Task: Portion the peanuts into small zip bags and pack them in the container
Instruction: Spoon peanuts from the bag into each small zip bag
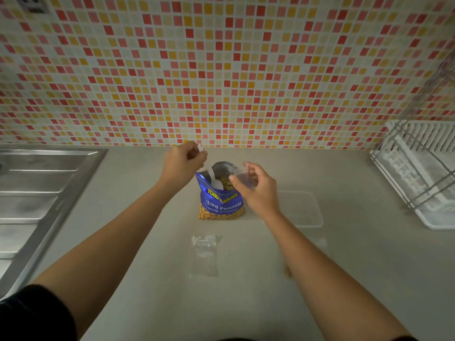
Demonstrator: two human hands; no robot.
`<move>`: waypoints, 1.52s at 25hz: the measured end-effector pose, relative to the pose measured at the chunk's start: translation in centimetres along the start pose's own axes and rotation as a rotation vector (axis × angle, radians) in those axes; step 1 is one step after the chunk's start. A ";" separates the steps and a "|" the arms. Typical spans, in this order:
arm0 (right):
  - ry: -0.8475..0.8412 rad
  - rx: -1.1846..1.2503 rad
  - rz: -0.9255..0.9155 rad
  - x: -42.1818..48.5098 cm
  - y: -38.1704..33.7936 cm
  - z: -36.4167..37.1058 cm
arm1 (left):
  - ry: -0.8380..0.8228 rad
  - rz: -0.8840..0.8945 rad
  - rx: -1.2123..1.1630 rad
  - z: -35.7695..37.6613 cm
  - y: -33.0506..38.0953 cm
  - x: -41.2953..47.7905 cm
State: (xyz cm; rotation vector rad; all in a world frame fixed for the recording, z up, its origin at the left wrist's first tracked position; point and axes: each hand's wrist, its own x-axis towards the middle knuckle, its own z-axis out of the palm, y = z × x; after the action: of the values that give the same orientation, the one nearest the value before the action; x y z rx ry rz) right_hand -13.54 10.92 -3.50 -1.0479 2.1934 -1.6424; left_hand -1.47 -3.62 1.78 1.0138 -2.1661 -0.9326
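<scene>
— Where is everything sitting?
— The left hand (183,161) is clamping its grip on the spoon (216,182), dipping into the peanut bag (221,203) standing on the desk (344,267). The right hand (256,190) is pinching a zip bag (242,174), seemingly open, beside it.
— Risk?
— Scattering peanuts (226,185), if that limp mouth is sagging shut.

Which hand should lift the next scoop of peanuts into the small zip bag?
Left. The left hand grips the white spoon, its bowl inside the open peanut bag; the right hand is busy holding the small zip bag at that bag's mouth.
</scene>
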 end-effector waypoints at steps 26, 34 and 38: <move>-0.084 -0.036 0.071 1.5 -0.8 -1.8 | 0.075 -0.578 -0.552 1.4 -3.4 1.6; -0.264 -0.316 -0.017 2.5 -1.1 -1.8 | 0.064 -0.525 -0.571 1.0 -4.4 1.7; -0.309 -0.396 -0.025 2.8 -1.6 -1.6 | 0.108 -0.508 -0.651 0.4 -3.8 1.9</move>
State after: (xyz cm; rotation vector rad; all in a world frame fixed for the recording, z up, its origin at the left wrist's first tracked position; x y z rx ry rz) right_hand -15.82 10.15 -0.83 -1.3270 2.3405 -0.9856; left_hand -1.27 -6.79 -1.06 1.2382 -1.3608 -1.6286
